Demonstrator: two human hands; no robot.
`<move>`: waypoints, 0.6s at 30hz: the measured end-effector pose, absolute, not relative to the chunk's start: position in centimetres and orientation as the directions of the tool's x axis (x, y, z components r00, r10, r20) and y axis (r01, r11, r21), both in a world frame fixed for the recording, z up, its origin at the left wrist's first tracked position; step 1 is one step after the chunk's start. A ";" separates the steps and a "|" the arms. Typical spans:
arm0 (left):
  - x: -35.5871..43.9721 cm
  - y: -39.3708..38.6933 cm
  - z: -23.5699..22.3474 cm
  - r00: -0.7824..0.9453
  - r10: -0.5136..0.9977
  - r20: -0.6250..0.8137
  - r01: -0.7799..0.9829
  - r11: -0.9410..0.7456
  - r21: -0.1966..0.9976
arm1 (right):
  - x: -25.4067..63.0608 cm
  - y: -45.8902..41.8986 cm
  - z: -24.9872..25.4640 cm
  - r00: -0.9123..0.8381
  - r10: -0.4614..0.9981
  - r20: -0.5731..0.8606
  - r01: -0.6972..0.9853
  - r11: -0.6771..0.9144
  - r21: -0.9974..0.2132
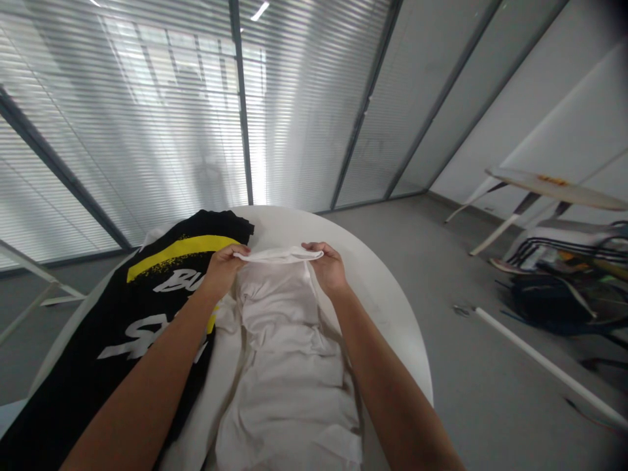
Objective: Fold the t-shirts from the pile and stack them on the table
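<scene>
A white garment lies lengthwise down the middle of a round white table, wrinkled and partly folded. My left hand pinches the garment's far edge at its left corner. My right hand pinches the same edge at its right corner, so the edge is lifted a little and stretched between both hands. A black shirt with a yellow stripe and white lettering lies just left of the white garment, under my left forearm.
Glass walls with closed blinds stand behind the table. On the grey floor to the right lie a white pole, a dark bag and a tilted white table over stacked items.
</scene>
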State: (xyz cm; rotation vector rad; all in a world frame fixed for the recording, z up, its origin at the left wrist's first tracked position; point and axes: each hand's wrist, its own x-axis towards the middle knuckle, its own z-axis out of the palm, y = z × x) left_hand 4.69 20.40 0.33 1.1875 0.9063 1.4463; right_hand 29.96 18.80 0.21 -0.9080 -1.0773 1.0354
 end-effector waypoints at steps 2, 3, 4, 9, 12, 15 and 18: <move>4.1 20.4 0.2 0.055 0.963 0.265 -0.134 -0.256 0.957 | 30.6 18.8 -0.1 0.093 0.962 0.256 -0.185 0.270 -0.945; 3.8 20.4 0.1 0.091 0.955 0.281 -0.088 -0.274 0.958 | 30.9 18.7 -0.2 0.050 0.965 0.258 -0.170 0.262 -0.950; 3.5 20.5 0.1 0.132 0.947 0.291 -0.054 -0.287 0.957 | 31.3 18.7 -0.1 -0.001 0.968 0.251 -0.146 0.249 -0.958; 2.4 20.8 -0.1 0.335 0.874 0.353 0.028 -0.384 0.923 | 32.6 18.5 0.5 -0.153 0.975 0.160 0.033 0.167 -0.985; 2.4 21.0 -0.3 0.399 0.833 0.383 0.069 -0.444 0.893 | 32.7 18.8 0.5 -0.163 0.979 0.124 0.098 0.142 -0.985; 2.8 21.3 -0.5 0.290 0.897 0.333 0.211 -0.399 0.892 | 32.5 19.1 0.3 -0.117 0.992 0.038 0.300 0.072 -0.951; 3.3 21.6 -0.8 0.116 0.962 0.247 0.378 -0.273 0.885 | 32.0 19.2 0.0 -0.041 0.998 0.037 0.548 0.053 -0.835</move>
